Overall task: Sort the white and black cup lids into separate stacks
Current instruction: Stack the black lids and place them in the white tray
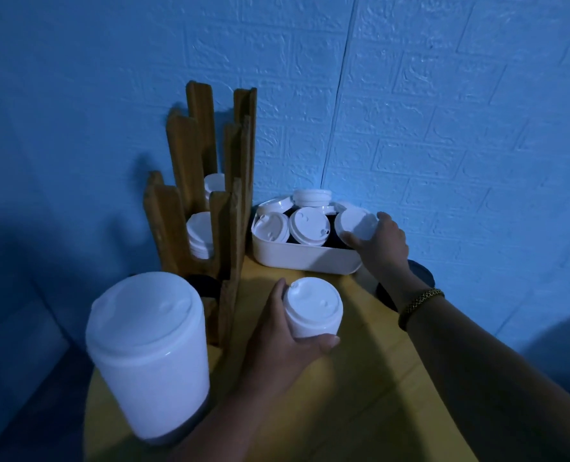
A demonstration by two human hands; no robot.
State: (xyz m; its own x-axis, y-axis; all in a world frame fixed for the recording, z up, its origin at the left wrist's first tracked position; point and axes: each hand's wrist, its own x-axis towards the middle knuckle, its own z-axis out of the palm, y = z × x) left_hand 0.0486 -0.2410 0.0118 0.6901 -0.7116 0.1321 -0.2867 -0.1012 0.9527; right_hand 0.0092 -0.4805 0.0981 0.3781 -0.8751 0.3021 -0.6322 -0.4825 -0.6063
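1. L hand [283, 341] is curled round a short stack of white lids [312, 308], thumb on the near side and fingers wrapped round the left edge. The stack is over the middle of the yellow table [360, 378], on the near side of the tub. Can't tell if it rests on the top or is lifted.
2. R hand [381, 243] is at the right end of the white tub [303, 260]. Thumb & fingers pinch a single white lid [356, 223] by its rim, and the lid is tilted, just above the tub's edge.
3. The tub sits at the back of the table, close to the blue wall [443, 111]. It holds loose white lids [308, 225] at all angles. There are dark shapes between them, too dim to tell what.
4. Wooden rack [180, 208] stands upright just left of the tub. One slot holds a white lid stack [201, 235], and a 2nd white stack [214, 185] sits in the slot behind it. The lowest front slot has sth dark [207, 285], not clear what.
5. Tall white stack [150, 355] is near-left, closest to me, by the table's left edge. Its base looks darker.
6. Braided bracelet [421, 306] is on the R wrist. Dark round shapes [420, 271] lie past the table's right edge, under that wrist. Can't make them out.
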